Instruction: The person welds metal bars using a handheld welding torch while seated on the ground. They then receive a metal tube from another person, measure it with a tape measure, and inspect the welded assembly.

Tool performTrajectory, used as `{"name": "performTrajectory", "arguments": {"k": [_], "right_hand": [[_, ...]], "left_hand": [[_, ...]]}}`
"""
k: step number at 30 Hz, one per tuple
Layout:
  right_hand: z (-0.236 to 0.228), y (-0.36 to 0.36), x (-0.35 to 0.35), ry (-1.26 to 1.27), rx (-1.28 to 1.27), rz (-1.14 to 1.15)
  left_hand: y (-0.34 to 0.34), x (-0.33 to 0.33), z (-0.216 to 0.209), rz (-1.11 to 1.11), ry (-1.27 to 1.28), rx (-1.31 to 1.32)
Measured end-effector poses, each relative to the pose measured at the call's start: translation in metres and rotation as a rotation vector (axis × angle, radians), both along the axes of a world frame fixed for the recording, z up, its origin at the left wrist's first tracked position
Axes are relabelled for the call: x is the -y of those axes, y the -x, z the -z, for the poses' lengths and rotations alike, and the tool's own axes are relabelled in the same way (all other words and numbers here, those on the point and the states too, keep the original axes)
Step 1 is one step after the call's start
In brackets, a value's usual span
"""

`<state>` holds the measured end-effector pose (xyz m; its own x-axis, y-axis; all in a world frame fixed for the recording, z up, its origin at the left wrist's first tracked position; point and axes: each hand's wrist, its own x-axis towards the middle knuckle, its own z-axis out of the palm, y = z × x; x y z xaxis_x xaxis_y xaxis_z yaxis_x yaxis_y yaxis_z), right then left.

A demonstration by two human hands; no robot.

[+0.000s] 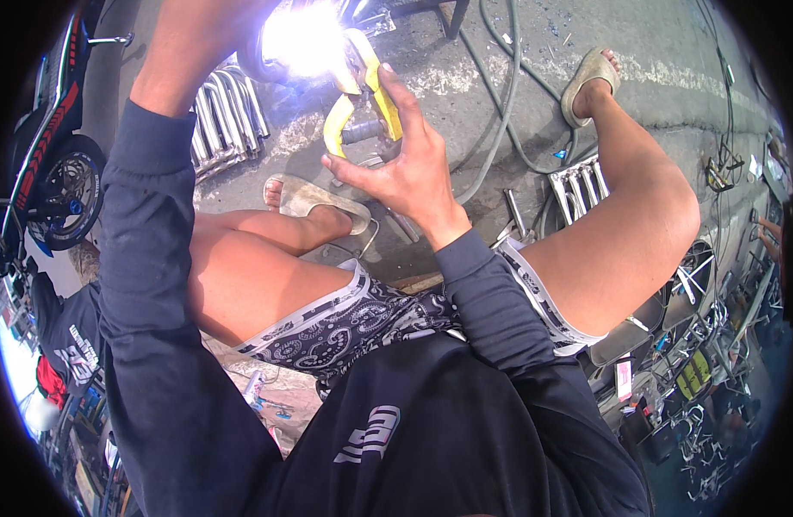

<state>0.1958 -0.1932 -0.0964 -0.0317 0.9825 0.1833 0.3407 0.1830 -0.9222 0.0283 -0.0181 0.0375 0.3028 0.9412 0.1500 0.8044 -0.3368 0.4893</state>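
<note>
My right hand (405, 177) is closed on a yellow clamp (383, 103), thumb and fingers on its sides. A grey coil-like part (362, 131) sits between the clamp's two yellow arms. At the top edge is my left hand (208, 30), beside a dark rounded thing (251, 59) whose kind I cannot make out. Its fingers are out of the picture or lost in glare. An intense white-violet welding glare (306, 39) burns between my hands, touching the clamp's upper end in the picture and hiding whatever lies there.
Bent shiny metal tubes (228, 116) lie in a bundle on the ground at left, with more tubes (581, 188) by my right leg. Grey cables (506, 112) loop over the pavement. A motorcycle (65, 185) and a person in dark clothing (73, 332) are at left. Metal parts (698, 431) litter the lower right.
</note>
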Motion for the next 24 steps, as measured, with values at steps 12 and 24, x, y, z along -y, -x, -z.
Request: {"name": "performTrajectory", "arguments": {"k": [12,24], "right_hand": [[0.015,0.011,0.000,-0.095,-0.025,0.047],[0.017,0.017,0.000,-0.073,-0.002,-0.002]], "left_hand": [[0.020,-0.008,0.002,-0.006,-0.065,0.044],[0.024,-0.019,-0.002,0.016,-0.052,0.062]]}}
